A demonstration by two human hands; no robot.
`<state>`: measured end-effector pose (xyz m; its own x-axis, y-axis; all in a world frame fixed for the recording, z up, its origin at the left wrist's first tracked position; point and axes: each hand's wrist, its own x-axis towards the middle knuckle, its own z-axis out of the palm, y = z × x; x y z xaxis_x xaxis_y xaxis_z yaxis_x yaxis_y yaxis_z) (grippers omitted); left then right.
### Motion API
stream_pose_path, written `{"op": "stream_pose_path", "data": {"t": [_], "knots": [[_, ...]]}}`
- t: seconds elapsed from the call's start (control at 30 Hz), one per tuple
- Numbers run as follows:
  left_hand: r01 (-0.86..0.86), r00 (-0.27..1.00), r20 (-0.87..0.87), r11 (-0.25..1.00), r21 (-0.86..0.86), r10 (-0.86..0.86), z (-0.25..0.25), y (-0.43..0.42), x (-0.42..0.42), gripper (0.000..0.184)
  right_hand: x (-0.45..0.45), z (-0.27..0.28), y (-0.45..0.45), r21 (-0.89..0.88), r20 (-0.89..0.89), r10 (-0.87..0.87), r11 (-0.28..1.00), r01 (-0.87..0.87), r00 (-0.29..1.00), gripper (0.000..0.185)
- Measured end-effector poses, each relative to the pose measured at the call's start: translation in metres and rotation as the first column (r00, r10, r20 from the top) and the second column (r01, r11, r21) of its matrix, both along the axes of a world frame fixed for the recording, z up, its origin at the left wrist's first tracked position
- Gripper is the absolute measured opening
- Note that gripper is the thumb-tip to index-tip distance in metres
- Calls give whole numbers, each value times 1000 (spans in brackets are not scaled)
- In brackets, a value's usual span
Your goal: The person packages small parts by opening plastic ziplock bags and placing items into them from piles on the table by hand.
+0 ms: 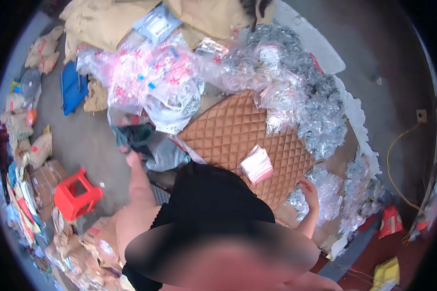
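On the left, my left hand (132,158) reaches down to a crumpled dark green bag (135,137) and has its fingers closed on the lower edge, partly hidden in the folds. A grey plastic bag (166,154) lies just right of it. My right hand (309,190) is raised with loosely curled, parted fingers and nothing in them, near clear plastic packets (321,186). Between my hands, a small stack of white and pink packets (257,165) rests on the brown quilted mat (223,128).
Large heaps of clear and pink plastic packets (153,72) lie beyond the mat. A red stool (77,194) and a blue folded item (74,89) stand on the left. Paper sacks (41,148) line the left edge. A yellow cord (391,162) runs along the right.
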<state>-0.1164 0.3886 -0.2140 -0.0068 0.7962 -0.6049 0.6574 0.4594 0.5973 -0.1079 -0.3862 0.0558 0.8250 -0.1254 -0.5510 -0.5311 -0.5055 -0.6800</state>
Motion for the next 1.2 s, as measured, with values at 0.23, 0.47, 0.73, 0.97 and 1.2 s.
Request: {"op": "stream_pose_path", "data": {"t": [0.23, 0.47, 0.73, 0.97, 1.2], "knots": [[-10, 966, 258, 991, 137, -26, 12, 15, -12, 46, 0, 19, -7, -223, 10, 53, 974, -49, 999, 35], [809, 445, -364, 541, -228, -818, -92, -92, 2, 53, 25, -7, 44, -69, -26, 204, 976, -205, 979, 37], [975, -125, -405, -36, -219, -906, -47, -89, 31, 59, -56, -116, 43, -62, -8, 29, 998, -29, 1000, 65], [918, -370, 460, -395, 46, -807, 161, -183, 116, 26, -27, -142, 142, 344, -89, -433, 832, 435, 897, 72], [600, -790, 260, -617, 509, -555, 113, -371, 141, 65, 13, -164, 173, -206, 141, -312, 919, 336, 940, 63]]}}
